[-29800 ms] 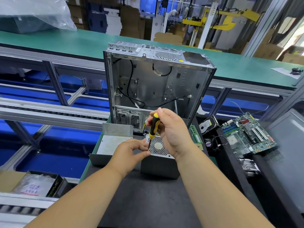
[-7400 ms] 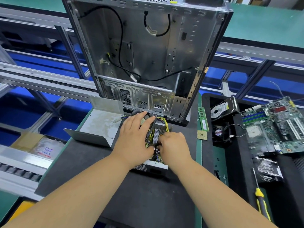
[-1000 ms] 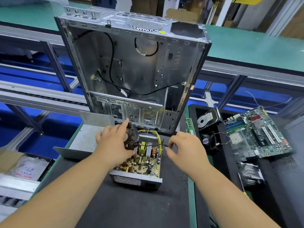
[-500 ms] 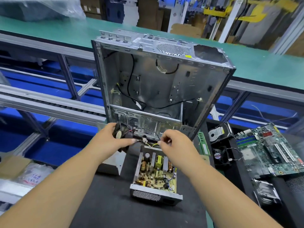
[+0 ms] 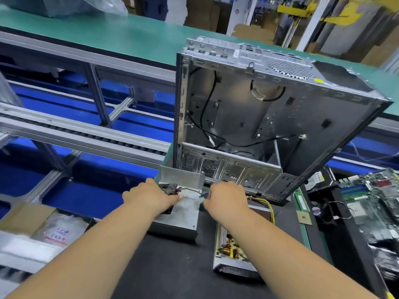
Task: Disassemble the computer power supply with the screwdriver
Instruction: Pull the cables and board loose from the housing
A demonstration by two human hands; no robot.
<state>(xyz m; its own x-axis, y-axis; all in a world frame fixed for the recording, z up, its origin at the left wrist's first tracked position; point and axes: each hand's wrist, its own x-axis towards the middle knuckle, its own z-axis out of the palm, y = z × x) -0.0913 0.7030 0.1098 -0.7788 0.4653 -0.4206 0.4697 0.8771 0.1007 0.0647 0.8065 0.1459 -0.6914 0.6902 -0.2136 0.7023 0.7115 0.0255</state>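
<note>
Left grip (image 5: 151, 196): fingers curled round the small black fan (image 5: 170, 189), held over the removed metal cover (image 5: 183, 214).
Right grip (image 5: 226, 196): pinches the fan's thin wire (image 5: 194, 191) at its white plug, at 3 o'clock of the left grip, near it.
Power supply (image 5: 235, 253): open, circuit board showing, on the dark counter (image 5: 172, 266) at 5 o'clock of the right grip, partly under that forearm.
Computer case (image 5: 269, 117): upright, at 12 o'clock of both grips.
Motherboard (image 5: 375, 203): far 3 o'clock.
</note>
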